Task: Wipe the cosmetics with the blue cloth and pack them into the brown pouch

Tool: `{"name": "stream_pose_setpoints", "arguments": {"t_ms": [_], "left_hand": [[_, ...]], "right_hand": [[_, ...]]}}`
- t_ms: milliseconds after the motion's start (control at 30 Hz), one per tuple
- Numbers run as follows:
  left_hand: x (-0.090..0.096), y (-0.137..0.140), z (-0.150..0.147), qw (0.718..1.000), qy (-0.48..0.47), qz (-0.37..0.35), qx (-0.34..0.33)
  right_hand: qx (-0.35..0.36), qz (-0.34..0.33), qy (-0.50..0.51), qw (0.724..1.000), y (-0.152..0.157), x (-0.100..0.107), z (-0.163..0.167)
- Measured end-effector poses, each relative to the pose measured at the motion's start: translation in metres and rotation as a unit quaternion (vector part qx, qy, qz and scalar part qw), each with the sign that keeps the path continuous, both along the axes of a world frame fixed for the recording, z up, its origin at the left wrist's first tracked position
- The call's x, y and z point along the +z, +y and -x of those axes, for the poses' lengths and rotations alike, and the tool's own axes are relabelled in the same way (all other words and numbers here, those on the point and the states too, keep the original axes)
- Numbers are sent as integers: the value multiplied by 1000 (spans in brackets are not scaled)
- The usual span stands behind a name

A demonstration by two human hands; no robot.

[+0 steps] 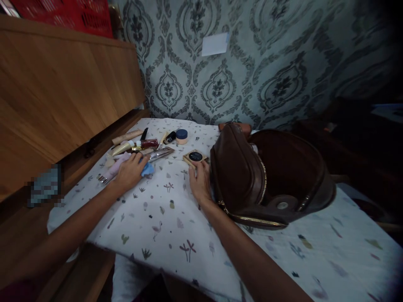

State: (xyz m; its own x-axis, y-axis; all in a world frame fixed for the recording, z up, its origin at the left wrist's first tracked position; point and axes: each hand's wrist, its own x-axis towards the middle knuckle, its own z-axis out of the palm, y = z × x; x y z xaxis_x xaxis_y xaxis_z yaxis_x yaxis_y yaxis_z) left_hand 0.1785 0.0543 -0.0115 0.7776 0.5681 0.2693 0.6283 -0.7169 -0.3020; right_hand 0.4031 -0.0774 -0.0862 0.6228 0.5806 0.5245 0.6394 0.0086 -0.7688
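My right hand (200, 182) has its fingers closed on the near edge of a square, gold-toned powder compact (195, 156) with a round dark centre, which lies on the patterned sheet. My left hand (129, 171) rests over a cluster of cosmetics, fingers curled down on a crumpled blue cloth (147, 169). Beside it lie a pale lilac tube (113, 170), a silver tube (160, 153) and a dark red lip gloss (149, 143). Behind them are a beige tube (127, 137), a small black item (170, 137) and a jar with a blue lid (181, 136). My left fingertips are partly hidden.
An unzipped brown leather bag (239, 176) stands close to the right of my right hand. A wooden cabinet (69, 71) borders the left side, with a red plastic basket (69, 19) on top. Patterned wallpaper (217, 88) covers the wall behind the sheet (170, 235).
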Motion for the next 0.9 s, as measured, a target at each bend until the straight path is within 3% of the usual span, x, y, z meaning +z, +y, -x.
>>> {"name": "stream_pose_setpoints", "arguments": {"t_ms": [133, 233, 333, 400, 500, 600, 700, 800, 900], "left_hand": [[7, 4, -37, 997, -4, 47, 59], [13, 8, -40, 996, -10, 71, 58], [22, 4, -11, 995, -23, 73, 67], [31, -1, 21, 990, -33, 77, 115], [39, -9, 70, 973, -8, 152, 174], [35, -19, 94, 964, 29, 187, 189], [26, -30, 85, 971, 38, 147, 183], [26, -35, 58, 977, 40, 90, 189], [31, -35, 24, 987, 5, 76, 140]], "right_hand": [[0, 2, 6, 1000, 0, -1, 0], [-1, -3, 14, 1000, 0, -1, 0], [3, -5, 17, 1000, -1, -1, 1], [3, -4, 16, 1000, -1, 0, 2], [2, 0, 10, 1000, -1, 1, 2], [2, 3, 4, 1000, 1, 1, 2], [5, 6, -3, 1000, 1, -1, 1], [2, 8, -7, 1000, 0, -1, 1], [3, 9, -9, 1000, -1, -2, 1]]}}
